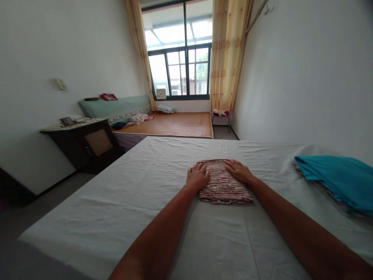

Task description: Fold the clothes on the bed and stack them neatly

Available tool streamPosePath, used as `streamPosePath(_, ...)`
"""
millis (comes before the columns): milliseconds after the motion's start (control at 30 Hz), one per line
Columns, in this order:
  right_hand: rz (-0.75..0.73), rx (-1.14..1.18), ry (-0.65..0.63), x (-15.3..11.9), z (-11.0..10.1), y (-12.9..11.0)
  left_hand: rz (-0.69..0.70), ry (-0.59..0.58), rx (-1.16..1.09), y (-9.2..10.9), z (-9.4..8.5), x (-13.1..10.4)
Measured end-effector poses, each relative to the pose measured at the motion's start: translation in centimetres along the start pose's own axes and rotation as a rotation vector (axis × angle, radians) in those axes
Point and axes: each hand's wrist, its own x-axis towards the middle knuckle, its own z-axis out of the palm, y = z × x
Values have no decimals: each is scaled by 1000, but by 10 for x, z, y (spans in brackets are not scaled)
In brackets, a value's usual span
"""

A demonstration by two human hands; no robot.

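A folded piece of fabric [223, 184] with red-brown and white stripes lies flat on the white sheet [122, 194], its kind of garment not clear. My left hand [198, 175] rests on its left edge, fingers stretched away from me. On its upper right part lies my right hand [237, 171], palm down with the fingers extended. Both hands press flat from above, and neither grips the fabric.
To the right sits a folded turquoise cloth [340, 181] over patterned fabric. Beyond the sheet is a bed with a brown mat [180, 122]. A dark bedside cabinet [96, 144] stands left, and a small stool [221, 114] near the right wall.
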Motion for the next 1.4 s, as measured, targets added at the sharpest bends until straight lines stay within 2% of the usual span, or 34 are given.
streamPosePath(100, 144, -28, 65, -3, 5, 16, -40, -20, 9, -1, 0, 2)
streamPosePath(200, 184, -31, 176, -12, 0, 19, -89, -38, 16, -3, 0, 4)
streamPosePath(267, 117, 13, 293, -20, -10, 10, -102, -41, 10, -6, 0, 5)
streamPosePath(333, -59, 152, 327, -28, -25, -10, -96, -36, -1, -10, -1, 6)
streamPosePath(367, -172, 257, 283, -34, -33, -24, -90, -38, -6, -12, -1, 7)
streamPosePath(433, -356, 484, 78, -45, -44, -56, -69, -47, -12, -17, -3, 8)
streamPosePath(567, -537, 776, -206, -66, -50, -113, -17, -59, -12, -27, -6, 8)
streamPosePath(633, -598, 837, -306, -73, -51, -127, -12, -55, -11, -29, -7, 8)
streamPosePath(700, -646, 856, -421, -75, -52, -131, -11, -47, -9, -30, -7, 7)
streamPosePath(733, -649, 852, -448, -74, -54, -130, -9, -42, -8, -30, -7, 7)
streamPosePath(767, -626, 837, -423, -72, -55, -128, -8, -37, -6, -29, -7, 6)
streamPosePath(800, -578, 809, -339, -70, -55, -125, -7, -33, -4, -29, -8, 6)
streamPosePath(900, -390, 624, 66, -58, -47, -107, 4, -25, 1, -28, -8, 6)
streamPosePath(967, -334, 461, 169, -50, -36, -88, 10, -20, 4, -28, -8, 6)
streamPosePath(1033, -295, 319, 150, -42, -22, -67, 7, -13, 7, -28, -7, 6)
streamPosePath(1100, -197, 218, 136, -37, -9, -48, 3, -11, 11, -29, -6, 6)
streamPosePath(1233, 159, 132, 163, -30, 5, -17, 5, -18, 6, -29, -4, 7)
streamPosePath(1300, 289, 126, 160, -30, 7, -7, 2, -14, 2, -29, -4, 7)
streamPosePath(1400, 286, 137, 142, -30, 8, 0, -1, -8, 3, -29, -4, 6)
